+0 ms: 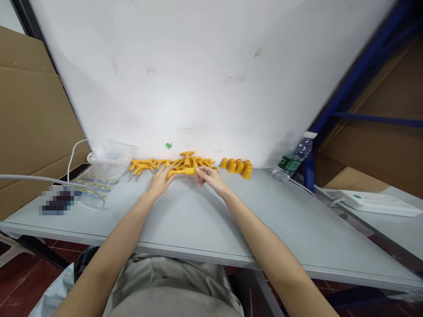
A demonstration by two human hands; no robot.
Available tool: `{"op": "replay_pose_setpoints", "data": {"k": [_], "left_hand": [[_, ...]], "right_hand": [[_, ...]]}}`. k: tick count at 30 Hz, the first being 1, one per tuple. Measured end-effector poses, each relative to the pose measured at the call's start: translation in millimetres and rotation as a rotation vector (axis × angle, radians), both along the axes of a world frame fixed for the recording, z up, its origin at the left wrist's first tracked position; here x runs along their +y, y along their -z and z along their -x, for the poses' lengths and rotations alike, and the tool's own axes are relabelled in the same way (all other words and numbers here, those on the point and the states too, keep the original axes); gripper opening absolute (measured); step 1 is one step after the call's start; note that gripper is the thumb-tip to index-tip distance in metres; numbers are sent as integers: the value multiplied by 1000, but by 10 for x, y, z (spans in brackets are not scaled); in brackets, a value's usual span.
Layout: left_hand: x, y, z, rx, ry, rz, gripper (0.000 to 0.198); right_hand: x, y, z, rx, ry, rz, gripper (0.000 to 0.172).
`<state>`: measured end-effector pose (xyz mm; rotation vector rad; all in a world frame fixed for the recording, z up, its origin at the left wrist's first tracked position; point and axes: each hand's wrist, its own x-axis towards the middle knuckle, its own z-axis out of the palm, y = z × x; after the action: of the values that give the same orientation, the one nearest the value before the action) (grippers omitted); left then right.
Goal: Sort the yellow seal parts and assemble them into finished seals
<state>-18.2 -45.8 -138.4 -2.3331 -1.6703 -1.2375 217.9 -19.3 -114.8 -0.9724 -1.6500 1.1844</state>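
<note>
Both hands meet at the middle of the table, holding a long yellow plastic piece [183, 171] level between them. The fingers of my left hand [160, 181] are closed round its left end, which looks ridged. My right hand [210, 178] pinches the opposite end between thumb and fingers. Just behind it stands a yellow T-shaped piece [187, 157], its lower part partly hidden. A row of yellow branched pieces [143, 166] lies along the wall, with small metal chains [132, 174] hanging off some at the left. Several yellow cup-shaped pieces [239, 166] are grouped to the right.
A clear plastic bag [114, 156], a colourful printed sheet [99, 185] and white cables [74, 158] lie at the left. A water bottle [295, 156] leans against the white wall [205, 79] at right. Beyond it is a white power strip [376, 203].
</note>
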Motion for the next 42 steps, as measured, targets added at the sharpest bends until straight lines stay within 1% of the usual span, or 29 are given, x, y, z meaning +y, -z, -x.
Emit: {"op": "replay_pose_setpoints", "data": {"k": [2,6,14,17,20,22,23,25,27,30,34,37,40,42], "left_hand": [[3,2,-4,-14,10,-5,32],[-5,-4,-8,-21,47,-20,34],[-11,-9,-19,-33,82,-41,33],[-7,-3,-29,-31,100,-47,33],[-4,-1,-29,-40,98,-43,33],[-2,-4,-23,-44,95,-39,33],[-1,-6,-20,-45,94,-38,33],[-1,-9,-14,-43,96,-41,33],[-3,-11,-12,-43,96,-50,32],[-9,-10,-16,-38,91,-61,32],[-14,-13,-22,-31,87,-63,32],[-15,-24,-22,-35,82,-57,32],[-20,-39,-19,-38,68,-44,34],[-26,-47,-19,-39,62,-36,34]], "right_hand": [[-8,-12,1,0,2,1,53],[-32,-30,-21,8,-42,-34,63],[-23,-12,18,-10,9,-47,53],[-25,-24,36,-26,42,-56,52],[-27,-45,16,-90,81,-31,53],[-28,-63,-24,-100,50,-10,50],[-28,-70,-46,-87,16,-9,52],[-26,-79,-81,-43,-49,-34,63],[-23,-75,-88,-13,-67,-61,65],[-24,-59,-38,-3,-28,-64,59],[-58,-61,63,0,47,-34,59],[-89,-94,77,-38,79,4,57],[-107,-125,25,-67,14,15,49],[-110,-132,-14,-48,-43,2,56]]}}
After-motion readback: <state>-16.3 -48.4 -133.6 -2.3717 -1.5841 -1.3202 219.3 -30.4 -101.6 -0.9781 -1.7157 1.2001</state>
